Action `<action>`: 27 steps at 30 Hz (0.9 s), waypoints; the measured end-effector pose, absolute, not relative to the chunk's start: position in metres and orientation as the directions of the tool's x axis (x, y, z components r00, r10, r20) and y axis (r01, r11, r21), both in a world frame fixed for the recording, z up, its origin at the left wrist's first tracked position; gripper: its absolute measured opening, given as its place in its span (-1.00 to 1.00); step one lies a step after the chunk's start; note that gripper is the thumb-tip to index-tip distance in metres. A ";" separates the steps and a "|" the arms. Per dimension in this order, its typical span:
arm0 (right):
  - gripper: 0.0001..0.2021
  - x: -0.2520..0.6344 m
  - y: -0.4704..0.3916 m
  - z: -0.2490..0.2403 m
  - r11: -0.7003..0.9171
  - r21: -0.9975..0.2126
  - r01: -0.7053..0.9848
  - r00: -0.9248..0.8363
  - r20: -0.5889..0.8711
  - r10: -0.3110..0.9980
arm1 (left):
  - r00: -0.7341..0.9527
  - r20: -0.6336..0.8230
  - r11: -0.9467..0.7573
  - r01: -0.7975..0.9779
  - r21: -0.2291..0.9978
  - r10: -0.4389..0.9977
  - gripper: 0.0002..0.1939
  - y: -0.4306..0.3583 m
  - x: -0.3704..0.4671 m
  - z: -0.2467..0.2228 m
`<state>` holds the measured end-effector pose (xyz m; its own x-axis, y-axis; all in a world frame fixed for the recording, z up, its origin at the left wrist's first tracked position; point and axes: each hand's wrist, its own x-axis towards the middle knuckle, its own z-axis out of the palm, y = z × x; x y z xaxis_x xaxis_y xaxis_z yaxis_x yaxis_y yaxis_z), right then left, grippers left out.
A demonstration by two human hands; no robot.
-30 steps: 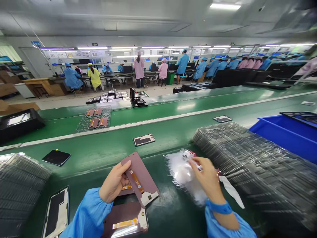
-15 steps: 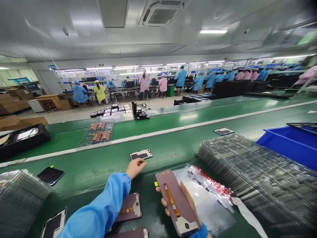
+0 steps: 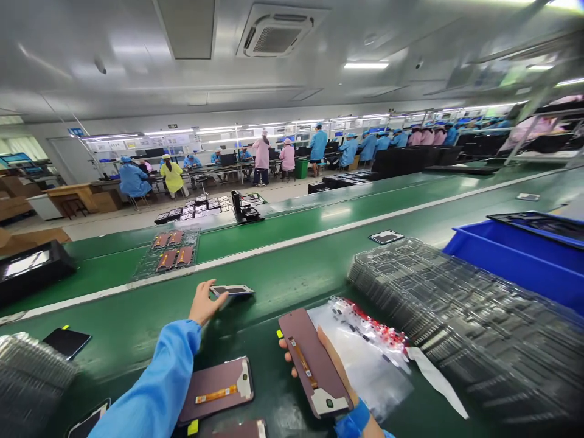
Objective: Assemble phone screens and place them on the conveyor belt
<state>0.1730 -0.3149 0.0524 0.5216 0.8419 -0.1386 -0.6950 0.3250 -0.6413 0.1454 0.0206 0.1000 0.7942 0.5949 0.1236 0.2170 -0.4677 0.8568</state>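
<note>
My left hand (image 3: pixel 206 302) pinches the near left end of a phone frame (image 3: pixel 237 291) on the green belt, thumb and fingers on its edge. That frame is tilted, with its white-and-black inner side partly showing. In my right hand (image 3: pixel 336 365) is a phone screen (image 3: pixel 314 371), back side up, with a brown backing, an orange flex cable and a yellow tab. My fingers wrap around both its long edges. Below my left forearm lies another phone screen (image 3: pixel 219 389) of the same kind, and part of one more (image 3: pixel 239 429) shows at the bottom edge.
Stacked clear plastic trays (image 3: pixel 438 304) stand at right, beside a blue bin (image 3: pixel 511 255). A plastic bag with red strips (image 3: pixel 365 353) lies near my right hand. More trays (image 3: pixel 31 383) and a dark phone (image 3: pixel 68 342) are at left. People work at far benches.
My left hand has moved left and taken hold of the phone frame's end, tilting it. The view has shifted right; my right hand still holds the phone screen.
</note>
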 end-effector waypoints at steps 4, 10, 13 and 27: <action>-0.37 0.159 -0.318 0.062 0.391 -0.671 -0.630 0.615 -0.123 0.779 | 0.754 0.070 -0.232 0.112 0.966 0.654 -0.19 0.007 0.101 0.125; -0.39 0.138 -0.327 0.085 0.475 -0.840 -0.261 0.793 0.094 0.602 | 0.847 -0.028 0.108 -0.035 0.993 0.530 -0.11 -0.049 0.004 0.135; -0.35 0.128 -0.335 0.092 0.394 -0.917 -0.068 0.751 0.213 0.626 | 0.914 -0.049 0.316 -0.088 0.945 0.402 -0.11 -0.083 -0.029 0.131; -0.44 0.092 -0.336 0.114 0.160 -0.729 0.666 0.391 0.524 0.757 | 0.988 0.007 0.385 -0.066 0.921 0.153 -0.07 -0.129 -0.046 0.128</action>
<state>0.0915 -0.3365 0.1143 0.3908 0.7569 0.5237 0.6659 0.1603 -0.7286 -0.0455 -0.1285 0.1277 0.9882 0.1529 0.0074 -0.0664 0.3846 0.9207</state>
